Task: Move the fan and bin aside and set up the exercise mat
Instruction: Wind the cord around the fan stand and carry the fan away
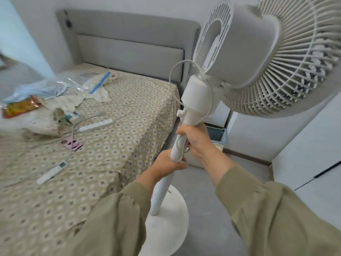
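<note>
A white pedestal fan (pixel 239 52) fills the middle and upper right, its head seen from behind and its round base (pixel 166 228) over the grey floor. My right hand (pixel 197 139) grips the fan's pole just under the neck, with the white cord caught under the fingers. My left hand (pixel 166 161) grips the same pole a little lower. Behind the pole, a white bin with a blue-grey rim (pixel 217 133) stands on the floor by the bed; my hands hide most of it. No exercise mat shows.
A bed with a patterned beige sheet (pixel 110 126) lies on the left, with a grey headboard (pixel 129 45) behind. On it lie plastic bags (pixel 60 85), a power strip (pixel 96 125) and a remote (pixel 51 172). White walls and furniture (pixel 313 148) close the right side.
</note>
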Tool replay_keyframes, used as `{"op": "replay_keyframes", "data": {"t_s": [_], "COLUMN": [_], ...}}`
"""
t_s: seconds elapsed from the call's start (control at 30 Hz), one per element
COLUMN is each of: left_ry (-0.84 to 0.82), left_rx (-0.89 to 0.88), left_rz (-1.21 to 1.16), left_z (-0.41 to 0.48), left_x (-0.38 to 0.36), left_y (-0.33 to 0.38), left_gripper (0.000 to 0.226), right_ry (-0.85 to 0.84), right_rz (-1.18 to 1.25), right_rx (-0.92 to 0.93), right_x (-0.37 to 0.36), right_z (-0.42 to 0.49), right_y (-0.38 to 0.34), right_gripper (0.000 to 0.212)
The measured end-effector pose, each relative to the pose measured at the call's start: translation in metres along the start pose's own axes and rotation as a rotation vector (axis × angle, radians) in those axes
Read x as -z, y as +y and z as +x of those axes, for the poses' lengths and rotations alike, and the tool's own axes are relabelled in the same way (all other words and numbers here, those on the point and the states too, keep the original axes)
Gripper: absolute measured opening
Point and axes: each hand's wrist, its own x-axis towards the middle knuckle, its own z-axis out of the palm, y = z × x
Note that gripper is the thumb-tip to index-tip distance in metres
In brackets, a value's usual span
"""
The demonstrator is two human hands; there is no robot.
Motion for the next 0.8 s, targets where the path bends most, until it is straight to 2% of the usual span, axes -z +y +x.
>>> {"op": "replay_keyframes", "data": {"t_s": [0.1,0.13,0.23,0.27,0.4,0.53,0.67,0.8], "left_ry": [0.077,0.107,0.201,0.240,0.375,0.531,0.769,1.068], "left_rx": [0.054,0.057,0.062,0.049,0.071,0.069,-0.032,-0.217], "left_rz": [0.015,0.017,-0.016,-0.019,-0.010,-0.053,-0.213,-0.325], "left_z": [-0.042,-0.057,-0.105,-0.123,-0.197,-0.265,-0.315,-0.349], "left_x": [0.037,0.052,0.099,0.118,0.204,0.291,0.355,0.412], "left_y": [-0.007,-0.010,-0.020,-0.026,-0.057,-0.072,-0.065,-0.049], "left_gripper": [0.052,0.053,0.020,0.018,0.036,0.025,0.017,0.022], "right_ry": [-0.063,-0.088,-0.166,-0.194,-0.284,-0.335,-0.394,-0.484], "right_rz": [-0.054,-0.060,-0.097,-0.114,-0.153,-0.178,-0.257,-0.303], "right_rx": [0.041,0.054,0.087,0.095,0.138,0.125,0.134,0.128], "right_x": [-0.047,-0.066,-0.125,-0.147,-0.228,-0.303,-0.371,-0.439], "right_z": [-0.026,-0.036,-0.066,-0.077,-0.122,-0.159,-0.182,-0.191], "right_y": [-0.012,-0.015,-0.027,-0.030,-0.038,-0.036,-0.031,-0.021], "right_gripper": [0.021,0.021,0.021,0.018,0.016,0.035,0.035,0.031]}}
